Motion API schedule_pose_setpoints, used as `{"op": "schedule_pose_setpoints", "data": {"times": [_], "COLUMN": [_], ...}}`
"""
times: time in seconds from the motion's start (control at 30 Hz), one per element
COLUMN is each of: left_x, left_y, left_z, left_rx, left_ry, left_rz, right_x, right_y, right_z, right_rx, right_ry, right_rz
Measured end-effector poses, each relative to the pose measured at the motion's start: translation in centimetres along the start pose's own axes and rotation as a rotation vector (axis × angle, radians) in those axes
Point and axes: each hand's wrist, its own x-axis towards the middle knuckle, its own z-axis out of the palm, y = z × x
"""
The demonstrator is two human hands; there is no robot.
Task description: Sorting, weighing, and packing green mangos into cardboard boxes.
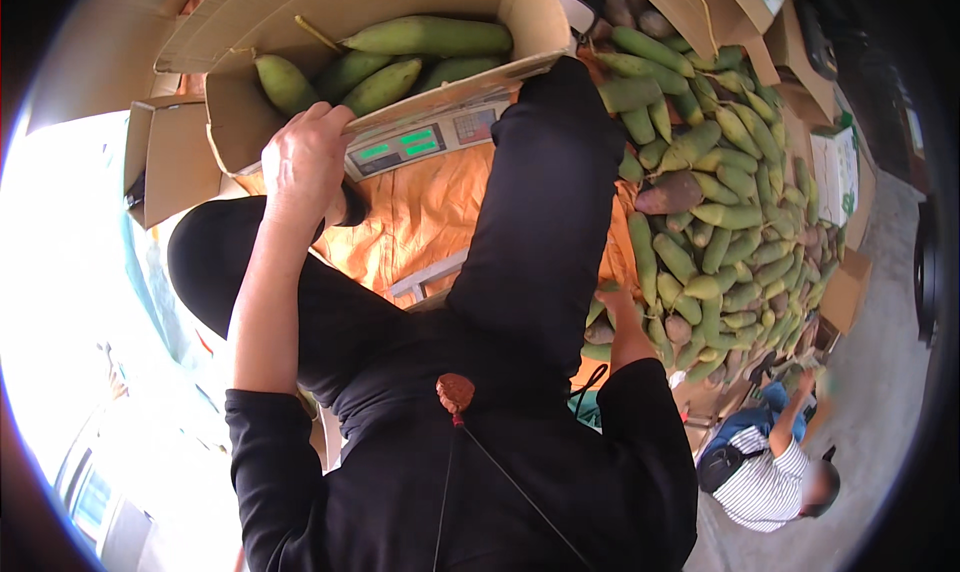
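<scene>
My left hand (pixel 303 160) grips the near rim of an open cardboard box (pixel 535 17), its fingers curled over the edge. Several long green radishes (pixel 428 36) lie inside the box, close to those fingers. Just below the box's near side shows a digital scale (pixel 402 148) with lit green figures and a keypad. Down beside my right leg, my right hand (pixel 618 307) reaches to the near edge of a big heap of green radishes (pixel 735 217). Its fingertips are partly hidden there, so whether they hold a radish is unclear.
Orange sheeting (pixel 425 197) covers the ground between my legs. Reddish-brown roots (pixel 670 193) are mixed into the heap. More cardboard boxes (pixel 168 162) stand at the left and along the heap's far right. A person in a striped shirt (pixel 768 472) is at the lower right.
</scene>
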Motion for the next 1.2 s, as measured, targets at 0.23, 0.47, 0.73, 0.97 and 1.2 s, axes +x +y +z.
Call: {"op": "schedule_pose_setpoints", "data": {"times": [0.23,0.47,0.73,0.97,1.2], "left_x": [-0.1,0.2,0.4,-0.5,-0.4], "left_y": [-0.3,0.3,-0.2,-0.6,-0.8], "left_z": [-0.2,0.1,0.6,0.5,0.5], "left_rx": [0.029,0.033,0.050,0.010,0.003], "left_ry": [-0.033,-0.036,-0.018,0.081,0.059], "left_rz": [-0.032,-0.006,0.028,0.057,0.073], "right_x": [-2.1,0.3,1.3,-10.1,-27.5], "right_y": [-4.9,-2.6,-1.8,-13.1,-23.4], "right_z": [0.2,5.8,-0.2,-14.3,-27.1], "right_rx": [-0.291,-0.117,0.380,0.576,1.053], "right_ry": [-0.004,0.152,0.264,0.657,0.670], "right_rz": [0.080,-0.088,-0.473,-0.907,-1.531]}}
